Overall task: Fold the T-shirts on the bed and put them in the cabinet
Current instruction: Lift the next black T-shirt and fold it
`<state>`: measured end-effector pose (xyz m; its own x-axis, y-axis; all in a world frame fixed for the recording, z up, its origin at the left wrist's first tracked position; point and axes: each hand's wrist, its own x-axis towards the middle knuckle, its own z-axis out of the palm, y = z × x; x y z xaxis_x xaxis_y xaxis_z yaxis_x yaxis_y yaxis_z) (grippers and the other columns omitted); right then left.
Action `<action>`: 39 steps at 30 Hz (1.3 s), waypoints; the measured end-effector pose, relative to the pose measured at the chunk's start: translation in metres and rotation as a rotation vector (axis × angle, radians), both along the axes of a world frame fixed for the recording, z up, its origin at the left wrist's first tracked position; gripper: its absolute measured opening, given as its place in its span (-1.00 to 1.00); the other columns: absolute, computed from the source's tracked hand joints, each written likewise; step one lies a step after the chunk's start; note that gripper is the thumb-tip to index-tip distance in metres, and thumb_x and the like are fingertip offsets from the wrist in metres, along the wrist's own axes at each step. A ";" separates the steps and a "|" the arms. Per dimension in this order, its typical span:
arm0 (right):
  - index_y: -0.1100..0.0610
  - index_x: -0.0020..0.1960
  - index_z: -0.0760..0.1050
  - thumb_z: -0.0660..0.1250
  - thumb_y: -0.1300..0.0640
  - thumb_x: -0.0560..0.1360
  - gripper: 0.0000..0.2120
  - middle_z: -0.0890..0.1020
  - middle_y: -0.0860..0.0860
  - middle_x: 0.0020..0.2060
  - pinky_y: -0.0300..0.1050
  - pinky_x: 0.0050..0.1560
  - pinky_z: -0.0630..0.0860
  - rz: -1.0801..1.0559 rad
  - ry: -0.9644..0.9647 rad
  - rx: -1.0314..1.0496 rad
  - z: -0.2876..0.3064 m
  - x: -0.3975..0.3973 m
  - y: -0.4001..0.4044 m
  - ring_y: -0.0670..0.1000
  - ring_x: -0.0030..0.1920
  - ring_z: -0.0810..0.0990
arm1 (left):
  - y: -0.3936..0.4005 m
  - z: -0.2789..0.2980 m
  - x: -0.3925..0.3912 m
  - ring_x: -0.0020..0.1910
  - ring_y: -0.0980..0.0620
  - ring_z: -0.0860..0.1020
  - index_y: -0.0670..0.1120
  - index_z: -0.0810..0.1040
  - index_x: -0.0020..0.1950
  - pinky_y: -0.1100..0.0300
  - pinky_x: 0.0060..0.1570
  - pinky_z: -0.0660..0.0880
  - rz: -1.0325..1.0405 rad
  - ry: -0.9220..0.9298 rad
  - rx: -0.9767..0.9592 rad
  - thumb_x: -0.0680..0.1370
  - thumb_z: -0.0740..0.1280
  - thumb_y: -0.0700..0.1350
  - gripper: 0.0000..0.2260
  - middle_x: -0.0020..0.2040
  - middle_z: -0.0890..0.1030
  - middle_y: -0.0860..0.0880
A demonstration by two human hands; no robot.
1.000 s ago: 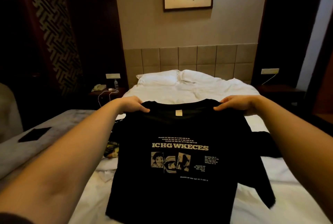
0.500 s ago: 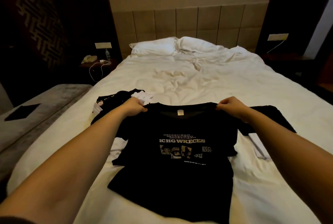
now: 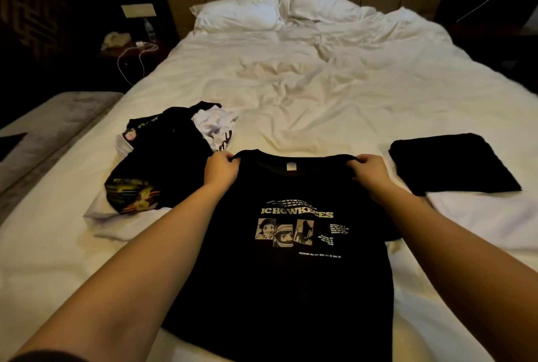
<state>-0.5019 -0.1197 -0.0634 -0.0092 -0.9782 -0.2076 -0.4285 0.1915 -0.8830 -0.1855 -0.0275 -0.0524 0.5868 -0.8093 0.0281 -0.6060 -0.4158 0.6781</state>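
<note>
A black T-shirt (image 3: 294, 280) with a pale printed graphic lies front-up on the white bed (image 3: 305, 90), its hem toward me. My left hand (image 3: 219, 170) pinches its left shoulder beside the collar. My right hand (image 3: 369, 170) pinches the right shoulder. To the left sits a loose heap of black and white T-shirts (image 3: 166, 163). A folded black T-shirt (image 3: 454, 163) lies flat on the right, and a folded white one (image 3: 489, 219) sits just in front of it.
Two white pillows (image 3: 262, 9) rest against the padded headboard. A dark nightstand (image 3: 131, 47) with a bottle, a phone and a white cable stands left of the bed. A grey bench (image 3: 49, 125) runs along the bed's left side.
The shirt, held up in the air a second ago, has come down onto the bed. My view has tilted downward. Both hands keep their grip on the shoulders.
</note>
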 end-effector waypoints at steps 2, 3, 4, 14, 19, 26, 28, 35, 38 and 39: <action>0.20 -0.18 0.58 0.36 0.12 0.52 -0.83 0.65 0.19 -0.26 0.06 -0.16 0.63 -0.037 0.018 -0.001 -0.016 0.004 -0.012 0.14 -0.30 0.65 | -0.013 -0.014 0.001 -0.12 -0.12 0.56 -0.20 0.59 -0.11 0.12 -0.19 0.40 0.012 -0.027 0.003 0.60 0.32 -0.07 -0.79 -0.18 0.59 -0.11; 0.22 -0.17 0.58 0.38 0.11 0.52 -0.82 0.65 0.18 -0.26 0.11 -0.13 0.66 -0.063 0.024 -0.004 -0.022 0.006 -0.018 0.15 -0.29 0.67 | -0.020 -0.021 0.002 -0.11 -0.14 0.57 -0.20 0.59 -0.11 0.12 -0.19 0.40 0.014 -0.039 0.014 0.60 0.31 -0.06 -0.78 -0.18 0.60 -0.12; 0.25 -0.16 0.59 0.39 0.09 0.51 -0.78 0.66 0.18 -0.26 0.13 -0.12 0.66 -0.087 0.044 -0.014 -0.025 0.008 -0.022 0.17 -0.27 0.67 | -0.026 -0.028 0.003 -0.09 -0.16 0.58 -0.21 0.59 -0.10 0.10 -0.19 0.42 0.016 -0.042 0.030 0.60 0.31 -0.05 -0.77 -0.17 0.61 -0.14; 0.28 -0.02 0.57 0.33 0.06 0.57 -0.74 0.60 0.14 -0.18 -0.11 -0.16 0.37 -0.054 0.222 -0.113 -0.049 0.024 -0.072 0.19 -0.07 0.60 | -0.081 -0.067 0.020 -0.01 -0.23 0.59 -0.20 0.62 -0.01 0.03 -0.09 0.50 0.006 -0.087 0.064 0.60 0.29 -0.05 -0.77 -0.05 0.65 -0.20; 0.18 0.45 0.34 0.39 0.12 0.53 -0.47 0.35 0.17 0.38 -0.07 0.32 0.36 0.100 0.271 -0.168 -0.067 0.030 -0.061 0.17 0.36 0.41 | -0.079 -0.084 0.015 0.26 -0.18 0.51 -0.16 0.53 0.34 0.03 0.17 0.46 -0.004 -0.110 0.056 0.61 0.31 -0.07 -0.67 0.27 0.56 -0.18; 0.08 0.45 0.36 0.42 0.14 0.53 -0.47 0.18 0.08 0.52 -0.02 0.50 0.13 0.209 0.277 -0.268 -0.076 0.021 0.015 0.08 0.54 0.12 | -0.026 -0.080 -0.013 0.60 -0.10 0.03 -0.07 0.26 0.57 0.02 0.51 0.12 -0.149 -0.154 0.086 0.61 0.35 -0.07 -0.44 0.62 0.07 -0.12; 0.07 0.37 0.46 0.42 0.10 0.53 -0.58 0.30 0.08 0.46 -0.03 0.49 0.18 0.277 0.282 -0.257 -0.075 0.015 0.039 0.07 0.50 0.21 | -0.004 -0.081 -0.022 0.61 -0.07 -0.03 -0.05 0.37 0.52 0.02 0.52 0.08 -0.194 -0.149 0.160 0.61 0.35 -0.03 -0.52 0.63 0.05 -0.08; -0.03 0.19 0.55 0.42 0.04 0.53 -0.76 0.55 -0.07 0.15 -0.11 0.27 0.40 0.488 0.248 -0.190 -0.056 -0.004 0.135 -0.06 0.21 0.47 | 0.095 -0.086 -0.048 0.60 -0.07 0.04 0.06 0.45 0.45 -0.04 0.54 -0.17 -0.363 -0.159 0.342 0.65 0.26 0.03 -0.64 0.56 0.28 -0.03; -0.16 0.11 0.53 0.43 -0.04 0.50 -0.80 0.54 -0.12 0.06 -0.16 0.16 0.46 0.546 0.200 -0.144 -0.050 -0.012 0.183 -0.13 0.08 0.51 | 0.148 -0.086 -0.058 0.54 0.00 0.24 0.03 0.55 0.36 0.02 0.53 -0.05 -0.400 -0.075 0.220 0.64 0.29 -0.02 -0.71 0.45 0.45 0.02; -0.18 0.09 0.52 0.44 -0.06 0.49 -0.80 0.53 -0.15 0.04 -0.18 0.14 0.46 0.561 0.193 -0.149 -0.049 -0.015 0.197 -0.15 0.07 0.51 | 0.165 -0.089 -0.060 0.49 0.02 0.32 0.02 0.61 0.29 0.07 0.49 0.04 -0.412 -0.074 0.134 0.63 0.31 -0.04 -0.75 0.38 0.53 0.04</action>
